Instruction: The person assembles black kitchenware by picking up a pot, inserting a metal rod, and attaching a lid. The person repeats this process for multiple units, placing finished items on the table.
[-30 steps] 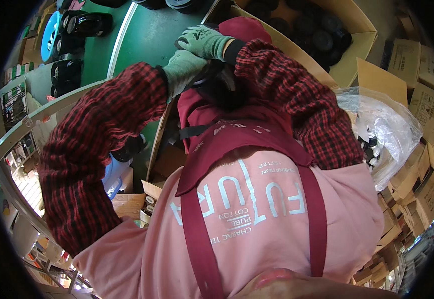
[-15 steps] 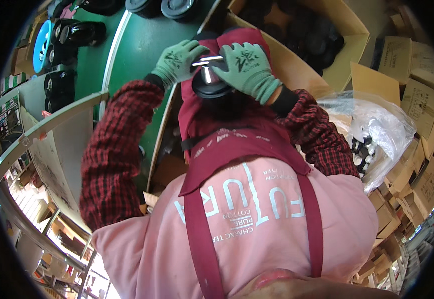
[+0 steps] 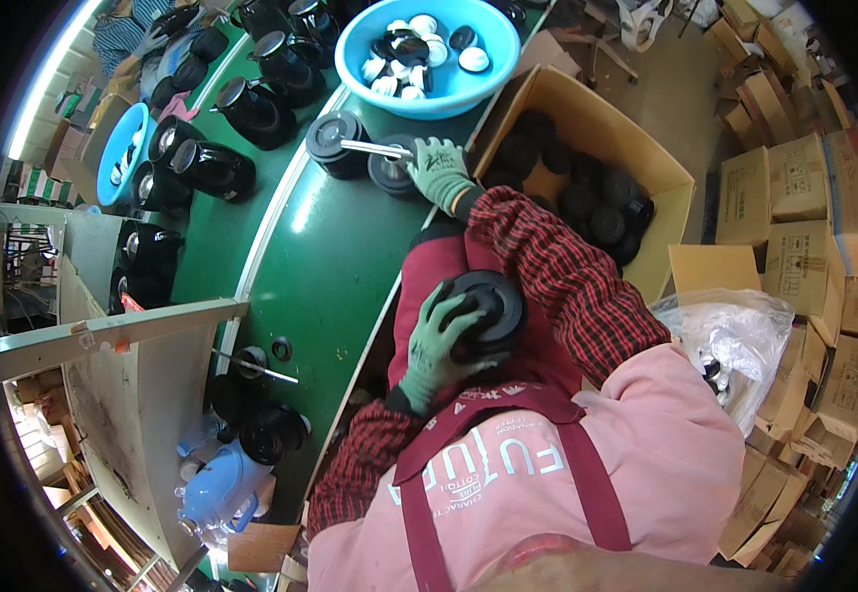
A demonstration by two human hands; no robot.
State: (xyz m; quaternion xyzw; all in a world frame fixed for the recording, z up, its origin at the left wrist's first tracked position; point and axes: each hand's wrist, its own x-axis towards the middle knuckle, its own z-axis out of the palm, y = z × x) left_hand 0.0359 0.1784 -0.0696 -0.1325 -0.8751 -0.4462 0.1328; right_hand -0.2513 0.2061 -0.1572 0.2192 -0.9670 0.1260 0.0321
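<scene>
My left hand point(image 3: 431, 347), in a green glove, has its fingers curled around a black round lid-like part point(image 3: 497, 308) resting on my lap over the dark red apron. My right hand point(image 3: 439, 174), gloved alike, reaches out to the green bench. Its fingers are closed at the end of a thin silver rod point(image 3: 370, 148), which lies across the tops of two black round parts. One of these, a black cylinder with a ridged top point(image 3: 334, 138), stands to the left. The other black part point(image 3: 390, 178) sits right beside my fingers and is partly covered by them.
A blue basin point(image 3: 496, 89) of white and black caps stands beyond my right hand. Black jugs point(image 3: 256, 113) line the bench point(image 3: 301, 266) at left. An open carton point(image 3: 671, 197) of black round parts is at right. Another person's hand point(image 3: 158, 39) shows far left.
My hands have parted from the dark part they shared. My left hand has come closer with the black round part, while my right hand has gone out to the rod on the bench. The view has shifted.
</scene>
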